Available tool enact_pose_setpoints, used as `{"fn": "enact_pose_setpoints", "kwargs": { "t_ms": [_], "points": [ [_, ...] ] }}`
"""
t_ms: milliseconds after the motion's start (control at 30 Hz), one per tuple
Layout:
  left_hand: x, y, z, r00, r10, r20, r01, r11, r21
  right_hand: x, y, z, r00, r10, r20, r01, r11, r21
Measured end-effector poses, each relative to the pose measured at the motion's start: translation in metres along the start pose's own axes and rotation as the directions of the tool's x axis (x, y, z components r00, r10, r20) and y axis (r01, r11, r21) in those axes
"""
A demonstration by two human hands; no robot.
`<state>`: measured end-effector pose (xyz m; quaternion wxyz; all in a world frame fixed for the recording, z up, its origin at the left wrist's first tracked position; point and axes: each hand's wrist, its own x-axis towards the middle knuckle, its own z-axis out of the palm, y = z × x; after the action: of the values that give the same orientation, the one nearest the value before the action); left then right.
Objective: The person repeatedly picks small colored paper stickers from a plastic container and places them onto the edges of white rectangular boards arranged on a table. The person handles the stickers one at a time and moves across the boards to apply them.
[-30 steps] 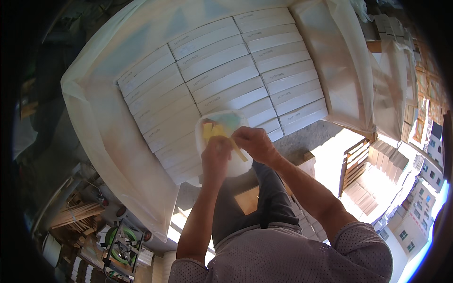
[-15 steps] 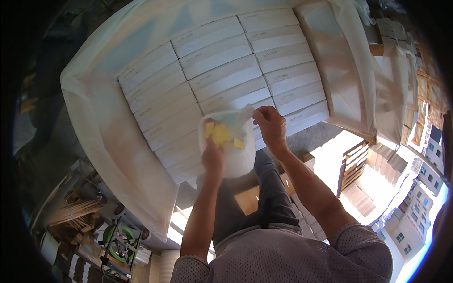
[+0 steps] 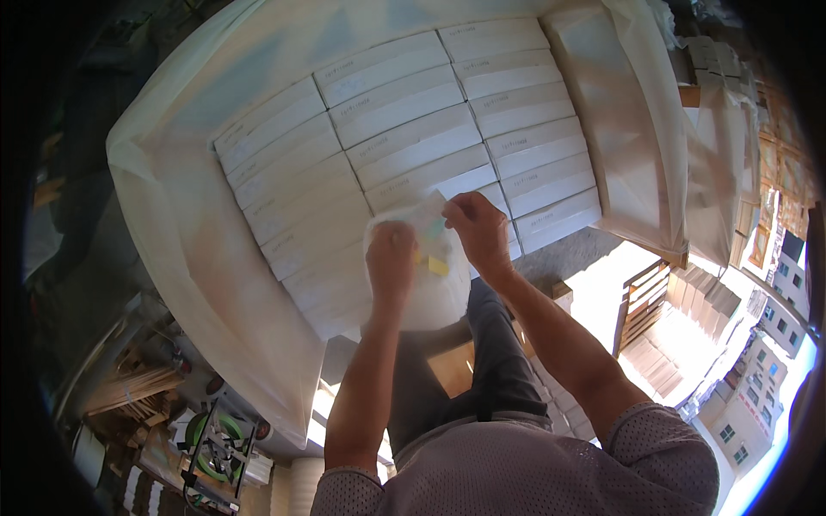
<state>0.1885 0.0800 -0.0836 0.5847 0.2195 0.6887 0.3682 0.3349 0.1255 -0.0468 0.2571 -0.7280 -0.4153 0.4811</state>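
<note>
Work in hand looks to be the handling of a thin whitish strip [image 3: 430,205] above a white, pouch-like container [image 3: 426,305], which sits in front of the person's waist, by the near edge of stacked white boxes [image 3: 409,133]. The right hand [image 3: 482,232] has thumb and fingers drawn narrow in a pinch at the strip's right end. The left hand [image 3: 391,261] is bunched over the container's left part, its fingertips turned from view — I cannot tell whether it grips the strip, something else or nothing. A yellow piece [image 3: 438,266] shows on the container just right of the left hand, with a greenish patch [image 3: 434,229] above it, too blurred to name. In my judgement, the next move calls for a steady right pinch and careful left fingers — the strip looks light and likely to bend.
</note>
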Motion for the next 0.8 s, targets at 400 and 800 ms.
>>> {"fn": "enact_pose_setpoints", "kwargs": {
  "t_ms": [400, 800],
  "points": [
    [0.194, -0.009, -0.033, 0.988, 0.152, 0.003, -0.134, 0.865, 0.484, 0.152, 0.035, 0.098, 0.953, 0.235, 0.192, -0.273, 0.94, 0.205],
    [0.311, -0.041, -0.034, 0.97, 0.24, -0.041, -0.126, 0.639, 0.759, 0.238, 0.08, 0.168, 0.99, 0.12, 0.078, -0.122, 0.992, 0.02]
  ]
}}
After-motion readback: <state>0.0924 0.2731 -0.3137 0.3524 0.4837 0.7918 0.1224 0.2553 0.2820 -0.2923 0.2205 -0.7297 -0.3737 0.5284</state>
